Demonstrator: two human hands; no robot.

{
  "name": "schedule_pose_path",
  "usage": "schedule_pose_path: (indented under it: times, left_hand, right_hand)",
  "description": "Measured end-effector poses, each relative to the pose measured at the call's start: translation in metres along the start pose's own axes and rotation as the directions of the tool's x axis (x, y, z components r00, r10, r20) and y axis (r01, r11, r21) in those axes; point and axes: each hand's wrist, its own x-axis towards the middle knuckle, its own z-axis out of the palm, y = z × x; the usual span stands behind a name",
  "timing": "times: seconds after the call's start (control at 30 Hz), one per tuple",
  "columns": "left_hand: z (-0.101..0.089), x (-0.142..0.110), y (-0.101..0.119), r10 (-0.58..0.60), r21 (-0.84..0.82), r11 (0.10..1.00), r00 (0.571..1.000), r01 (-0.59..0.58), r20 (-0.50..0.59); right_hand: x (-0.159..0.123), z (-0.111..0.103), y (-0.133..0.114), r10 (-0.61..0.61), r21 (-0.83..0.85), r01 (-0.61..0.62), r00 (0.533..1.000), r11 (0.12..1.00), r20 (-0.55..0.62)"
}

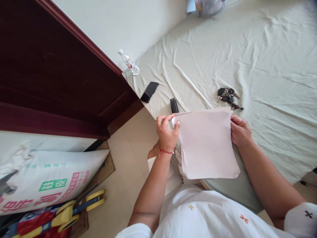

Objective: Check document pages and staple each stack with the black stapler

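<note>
A stack of pale paper sheets [206, 145] is held up in front of me by its two far corners. My left hand [168, 132], with a ring and a red cord bracelet, pinches the far left corner between thumb and fingers; the sheet edge curls a little there. On the other side my right hand [240, 130] grips the far right edge, its thumb and some fingers partly hidden by the paper. Just beyond the stack lie a small black case [174, 105] and a bunch of keys [228, 95].
A pale green sheet covers the bed [272, 82]. Near its left edge are a black box-like object [150, 92] and a clear plastic bottle [130, 62]. A dark red door [61, 62] stands left, above a printed white sack [56, 175] and a yellow-wheeled object [66, 215].
</note>
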Motion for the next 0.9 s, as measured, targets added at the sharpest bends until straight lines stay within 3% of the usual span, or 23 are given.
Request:
schedule_pose_path:
  times: [0.17,0.33,0.43,0.57,0.7,0.9]
  left_hand:
    - [-0.002,-0.007,-0.001,-0.057,-0.065,0.996,0.996,0.062,0.065]
    - [0.004,-0.014,-0.003,-0.018,-0.142,0.990,1.000,0.020,0.011]
    - [0.011,-0.010,-0.005,-0.080,-0.243,0.967,0.997,0.075,-0.010]
    - [0.022,-0.009,-0.004,-0.191,-0.461,0.857,0.973,0.229,0.128]
    - [0.032,-0.020,-0.006,-0.311,-0.577,0.694,0.902,0.431,0.299]
    - [0.034,-0.027,-0.010,-0.419,-0.683,0.555,0.868,0.476,0.265]
  right_hand:
    - [-0.001,0.001,-0.001,-0.002,0.021,0.002,1.000,1.000,0.004]
    - [0.000,-0.001,0.000,-0.003,0.019,0.003,1.000,1.000,-0.001]
    - [0.001,-0.002,0.002,-0.004,0.020,0.004,1.000,1.000,-0.004]
    - [0.001,-0.003,0.003,0.014,0.002,-0.014,1.000,1.000,-0.009]
    - [-0.001,0.000,0.001,0.025,-0.044,-0.026,1.000,0.999,-0.008]
    - [-0.002,0.008,0.000,-0.005,-0.070,-0.001,0.996,0.998,-0.087]
